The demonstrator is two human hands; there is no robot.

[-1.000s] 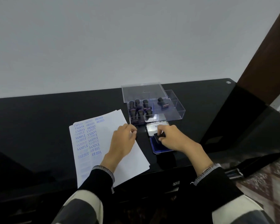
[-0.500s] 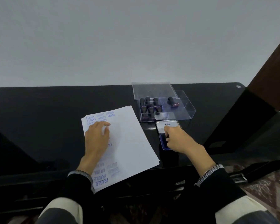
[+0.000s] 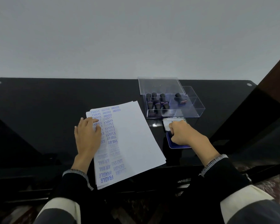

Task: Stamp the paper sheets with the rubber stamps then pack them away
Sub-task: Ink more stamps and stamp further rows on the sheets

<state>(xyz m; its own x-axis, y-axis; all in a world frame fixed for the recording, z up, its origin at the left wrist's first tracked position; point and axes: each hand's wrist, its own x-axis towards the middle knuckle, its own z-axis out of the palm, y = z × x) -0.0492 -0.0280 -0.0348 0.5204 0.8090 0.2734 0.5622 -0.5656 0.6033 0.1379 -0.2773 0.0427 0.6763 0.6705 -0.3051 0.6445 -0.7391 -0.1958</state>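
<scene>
Near the front edge of the black desk [image 3: 39, 101], the paper sheets [image 3: 132, 139] lay as they had half a second before, the left hand [image 3: 87, 135] flat with fingers straight, now lower on the stamped column. The right hand [image 3: 183, 135] stayed curled over the ink pad [image 3: 171, 143]; any rubber stamp inside was hidden. Other stamps [image 3: 157, 102] stood in the clear box [image 3: 192, 109] at the back edge.

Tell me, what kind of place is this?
Probably a home or small office desk: a glossy black table against a plain wall, stamped paper sheets, and a clear box of rubber stamps.
</scene>
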